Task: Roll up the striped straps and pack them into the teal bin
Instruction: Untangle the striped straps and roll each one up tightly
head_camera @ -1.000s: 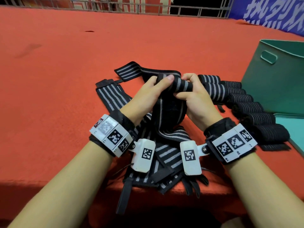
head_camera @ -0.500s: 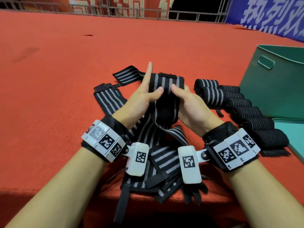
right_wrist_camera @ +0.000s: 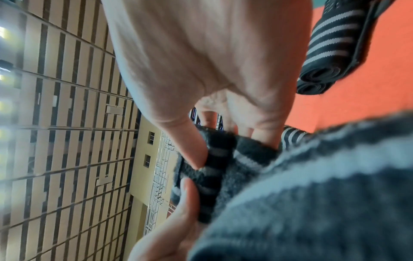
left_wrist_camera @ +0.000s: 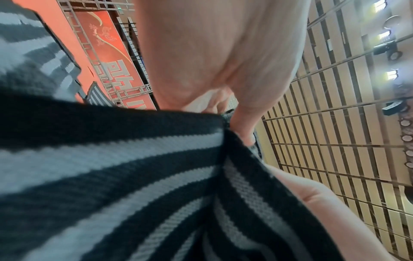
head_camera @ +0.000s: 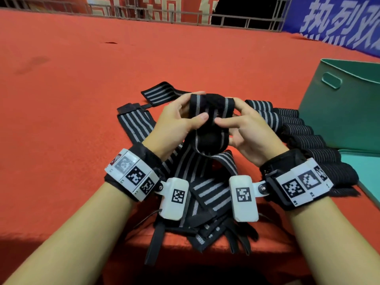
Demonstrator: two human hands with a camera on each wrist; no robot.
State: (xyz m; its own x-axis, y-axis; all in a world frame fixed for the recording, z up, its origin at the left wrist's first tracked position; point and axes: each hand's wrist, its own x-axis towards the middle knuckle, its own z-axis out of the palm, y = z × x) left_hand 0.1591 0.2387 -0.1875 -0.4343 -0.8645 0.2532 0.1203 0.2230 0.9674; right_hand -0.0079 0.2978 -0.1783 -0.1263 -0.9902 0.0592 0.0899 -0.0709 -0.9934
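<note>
Since half a second earlier, the left index finger, then pointing straight up, has been curled down, and the strap's upper end has been folded over into a first turn. Nearest the viewer, a loose pile of unrolled straps (head_camera: 207, 194) is spread over the edge of the red table (head_camera: 61, 120), some ends hanging off it. Above the pile, the striped strap (head_camera: 207, 120) is held up between both hands, its tail trailing down into the heap. It is pinched on one edge by the left hand (head_camera: 174, 124), thumb in front and fingers behind, and on the other edge by the right hand (head_camera: 246, 130) in the same way. Beyond the right hand, a row of rolled straps (head_camera: 304, 140) lies side by side just beside the teal bin (head_camera: 349, 112), which stands at the table's right.
</note>
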